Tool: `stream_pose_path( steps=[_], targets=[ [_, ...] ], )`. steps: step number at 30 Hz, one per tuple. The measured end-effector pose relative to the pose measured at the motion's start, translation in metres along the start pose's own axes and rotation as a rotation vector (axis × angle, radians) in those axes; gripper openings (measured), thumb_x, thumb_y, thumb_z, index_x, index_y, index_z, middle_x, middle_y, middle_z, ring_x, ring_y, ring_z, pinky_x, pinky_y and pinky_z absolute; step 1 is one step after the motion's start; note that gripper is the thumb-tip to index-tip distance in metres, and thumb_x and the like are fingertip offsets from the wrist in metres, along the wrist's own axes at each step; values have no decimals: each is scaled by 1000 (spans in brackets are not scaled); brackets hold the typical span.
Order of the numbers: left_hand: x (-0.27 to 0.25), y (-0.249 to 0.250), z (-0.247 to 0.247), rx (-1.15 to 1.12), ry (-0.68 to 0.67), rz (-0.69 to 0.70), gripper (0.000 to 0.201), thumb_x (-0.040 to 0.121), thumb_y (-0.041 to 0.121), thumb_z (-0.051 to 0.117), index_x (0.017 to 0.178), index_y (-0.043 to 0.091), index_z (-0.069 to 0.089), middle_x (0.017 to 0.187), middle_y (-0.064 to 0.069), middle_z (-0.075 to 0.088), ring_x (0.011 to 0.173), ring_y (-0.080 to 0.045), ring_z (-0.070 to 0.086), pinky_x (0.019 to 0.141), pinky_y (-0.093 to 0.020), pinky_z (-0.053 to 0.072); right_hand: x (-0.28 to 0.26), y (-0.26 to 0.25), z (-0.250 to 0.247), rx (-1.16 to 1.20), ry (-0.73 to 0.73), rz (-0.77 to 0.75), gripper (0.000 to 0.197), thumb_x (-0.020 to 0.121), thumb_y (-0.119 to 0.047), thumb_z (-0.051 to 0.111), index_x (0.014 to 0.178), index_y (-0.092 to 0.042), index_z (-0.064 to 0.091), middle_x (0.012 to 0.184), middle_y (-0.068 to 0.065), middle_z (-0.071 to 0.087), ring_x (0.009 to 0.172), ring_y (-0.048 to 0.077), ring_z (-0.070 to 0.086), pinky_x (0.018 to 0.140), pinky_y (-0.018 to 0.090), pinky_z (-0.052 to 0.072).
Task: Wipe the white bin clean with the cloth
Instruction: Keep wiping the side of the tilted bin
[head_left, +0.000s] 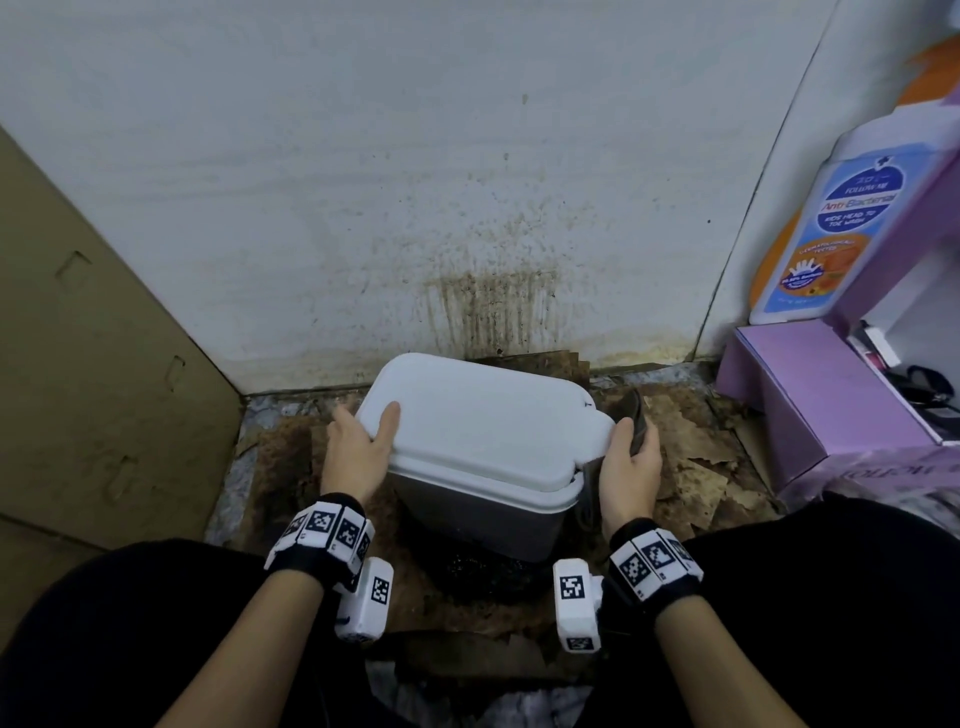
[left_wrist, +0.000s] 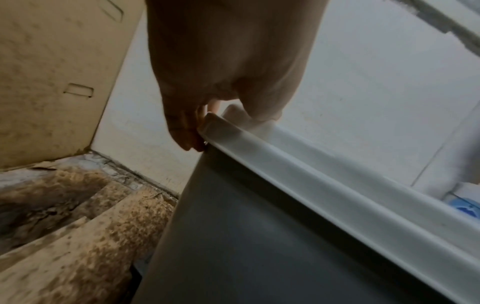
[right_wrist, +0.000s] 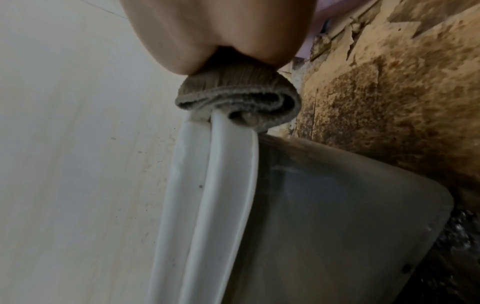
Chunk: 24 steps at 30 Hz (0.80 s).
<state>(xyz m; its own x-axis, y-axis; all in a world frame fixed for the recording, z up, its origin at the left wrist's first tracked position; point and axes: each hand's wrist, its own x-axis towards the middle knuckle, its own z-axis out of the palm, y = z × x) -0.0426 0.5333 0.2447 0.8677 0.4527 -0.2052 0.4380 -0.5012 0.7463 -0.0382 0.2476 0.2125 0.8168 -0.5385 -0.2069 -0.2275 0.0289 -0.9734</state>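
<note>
A white bin (head_left: 483, 441) with its lid on stands on stained cardboard by the wall, tilted toward me. My left hand (head_left: 358, 441) grips the bin's left rim, thumb on the lid and fingers curled under the lip (left_wrist: 207, 123). My right hand (head_left: 631, 457) holds a brown-grey cloth (head_left: 636, 421) against the bin's right end. In the right wrist view the folded cloth (right_wrist: 239, 98) is pressed on the rim's corner (right_wrist: 207, 144). The bin's grey-looking side wall (left_wrist: 259, 236) shows below the rim.
A flattened cardboard sheet (head_left: 93, 364) leans at the left. A purple box (head_left: 810, 405) and a bottle of antibacterial wash (head_left: 836, 223) stand at the right. The white wall (head_left: 467, 208) behind the bin carries brown drip stains. Torn, stained cardboard (head_left: 691, 467) covers the floor.
</note>
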Motion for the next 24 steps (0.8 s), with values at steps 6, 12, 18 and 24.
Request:
stream_pose_path(
  steps=[6,12,18,24],
  targets=[
    [-9,-5,4,44,-7,-58,90,100,68,40,155,1,18,159,-23,29,138,-42,43,109,-52,41,25,0,-7,-148,1,-61,38,104,-30,44,138,-17,54,130,13,59,120,33,56,102,42,46],
    [-22,-4,12,-65,-21,-138,101,100,68,41,161,-1,-3,167,-24,19,150,-40,30,119,-51,31,42,-14,-11,-216,-6,-146,38,105,-30,44,139,-15,54,128,14,58,119,30,55,102,40,42],
    [-39,6,20,-248,-150,-236,97,103,60,43,159,-6,2,138,-2,45,138,-28,47,96,-32,43,55,-39,5,-504,-414,-299,49,107,-39,41,150,-15,42,139,14,48,130,30,48,108,40,38],
    [-58,11,34,-439,-278,-278,65,96,52,66,145,14,49,124,-1,68,103,-22,72,81,-34,61,59,-54,6,-629,-694,-287,66,97,-60,51,152,-25,40,142,6,50,127,25,52,102,41,46]
  ],
)
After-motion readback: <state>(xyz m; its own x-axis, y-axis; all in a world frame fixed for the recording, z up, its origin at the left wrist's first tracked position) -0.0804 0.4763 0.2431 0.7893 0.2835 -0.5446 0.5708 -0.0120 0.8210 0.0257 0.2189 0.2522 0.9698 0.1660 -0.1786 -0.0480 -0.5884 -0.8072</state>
